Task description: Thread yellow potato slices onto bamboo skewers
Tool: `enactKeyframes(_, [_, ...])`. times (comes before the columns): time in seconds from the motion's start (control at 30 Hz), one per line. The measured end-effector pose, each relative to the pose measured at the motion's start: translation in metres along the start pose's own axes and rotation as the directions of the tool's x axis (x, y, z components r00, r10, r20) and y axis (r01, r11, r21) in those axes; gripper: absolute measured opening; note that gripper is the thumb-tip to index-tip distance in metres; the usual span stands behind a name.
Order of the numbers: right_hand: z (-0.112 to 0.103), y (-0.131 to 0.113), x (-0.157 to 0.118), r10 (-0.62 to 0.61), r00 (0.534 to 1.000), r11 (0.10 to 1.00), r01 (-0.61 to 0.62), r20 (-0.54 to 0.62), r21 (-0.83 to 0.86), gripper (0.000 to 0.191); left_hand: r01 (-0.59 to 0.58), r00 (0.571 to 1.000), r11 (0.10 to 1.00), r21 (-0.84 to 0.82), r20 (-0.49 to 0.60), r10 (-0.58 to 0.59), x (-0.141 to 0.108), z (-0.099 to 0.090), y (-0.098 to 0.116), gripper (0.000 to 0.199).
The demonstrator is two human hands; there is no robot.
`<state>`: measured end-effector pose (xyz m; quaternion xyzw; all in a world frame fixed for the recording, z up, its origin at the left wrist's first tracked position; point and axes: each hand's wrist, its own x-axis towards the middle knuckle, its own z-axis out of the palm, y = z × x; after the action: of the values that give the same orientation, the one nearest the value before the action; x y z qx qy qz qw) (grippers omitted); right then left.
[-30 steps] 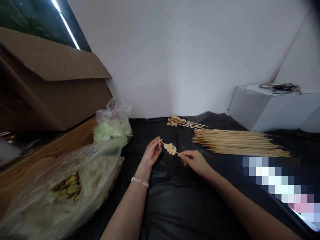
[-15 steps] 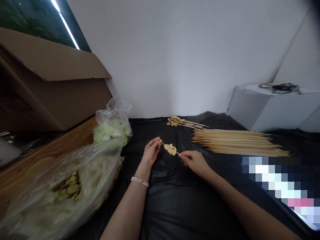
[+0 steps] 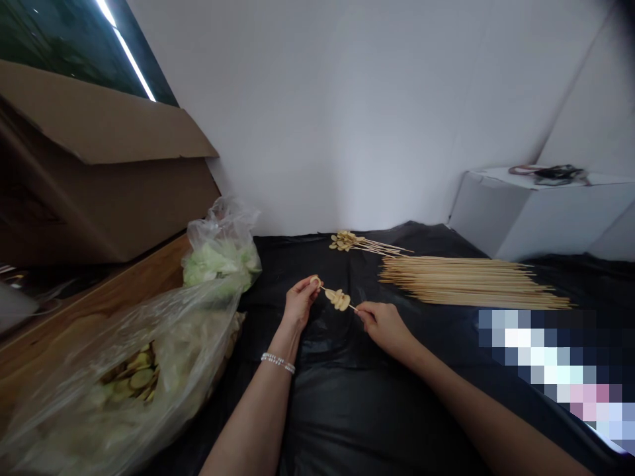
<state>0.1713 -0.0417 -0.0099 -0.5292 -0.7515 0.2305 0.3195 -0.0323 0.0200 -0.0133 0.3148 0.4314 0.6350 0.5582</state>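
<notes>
Between my hands is a thin wooden skewer with several pale slices, perhaps potato, threaded along it. My right hand pinches the skewer near its right part, just beyond the slices. My left hand, with a beaded bracelet at the wrist, closes its fingertips on one more pale slice at the skewer's left tip. Whether the tip has pierced this slice is too small to tell. More slices show through the mouth of a clear plastic bag at my left.
Loaded skewers lie at the back of the black-covered table. Bare skewers form a wide pile on the right. A bag of pale green leaves, a cardboard box, a white box and a blurred-out device surround the space.
Both hands stay close to where they were, still on the skewer and the end slice. The slice at the tip has turned and dropped slightly; the view has shifted a little.
</notes>
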Motion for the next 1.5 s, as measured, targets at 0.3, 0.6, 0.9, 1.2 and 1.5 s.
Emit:
enactKeyframes(0.3, [0.004, 0.001, -0.001, -0.002, 0.999, 1.000, 0.002, -0.038, -0.012, 0.023, 0.036, 0.999, 0.999, 0.009, -0.014, -0.036, 0.002, -0.001, -0.004, 0.028])
enactKeyframes(0.6, [0.001, -0.005, 0.000, 0.014, 1.000, 0.999, -0.013, -0.015, 0.052, 0.023, 0.049, 0.999, 0.999, -0.008, 0.010, -0.049, -0.001, 0.002, -0.004, 0.027])
enactKeyframes(0.9, [0.002, -0.003, 0.000, 0.008, 0.999, 1.000, -0.009, -0.043, -0.020, 0.021, 0.037, 0.999, 0.999, -0.011, 0.014, -0.037, -0.006, 0.008, -0.004, 0.027])
enactKeyframes(1.2, [0.003, 0.002, 0.001, 0.013, 0.998, 1.000, -0.014, -0.056, -0.010, 0.022, 0.089, 0.996, 0.994, -0.060, -0.002, -0.089, -0.003, 0.006, -0.004, 0.014])
enactKeyframes(1.5, [-0.002, -0.008, 0.000, 0.069, 0.996, 0.989, -0.077, 0.064, 0.125, 0.029, 0.086, 0.996, 0.996, -0.004, -0.030, -0.086, -0.006, 0.010, -0.003, 0.016])
